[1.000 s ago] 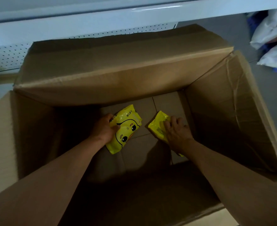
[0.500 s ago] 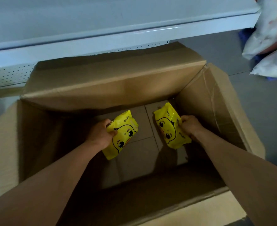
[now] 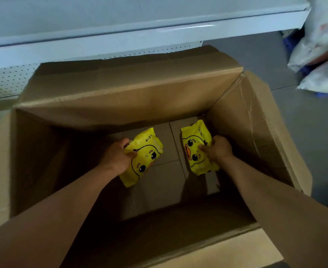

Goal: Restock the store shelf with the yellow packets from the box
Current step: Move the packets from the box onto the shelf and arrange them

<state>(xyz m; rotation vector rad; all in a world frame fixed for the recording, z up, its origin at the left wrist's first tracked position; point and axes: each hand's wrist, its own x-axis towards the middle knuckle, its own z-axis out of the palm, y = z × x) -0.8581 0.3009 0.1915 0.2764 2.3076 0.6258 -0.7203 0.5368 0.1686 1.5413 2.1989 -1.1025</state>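
Grey floor [image 3: 246,60]; white plastic bags [image 3: 321,55] at right; dim light.

Right yellow packet [image 3: 197,149]: "ckok" (small, uncertain); other print illegible.

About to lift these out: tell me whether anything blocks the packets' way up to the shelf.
Partly. The far flap of the box leans inward over the opening, between the shelf and both packets. The left hand grips one packet, the right hand the other packet; straight up looks open.
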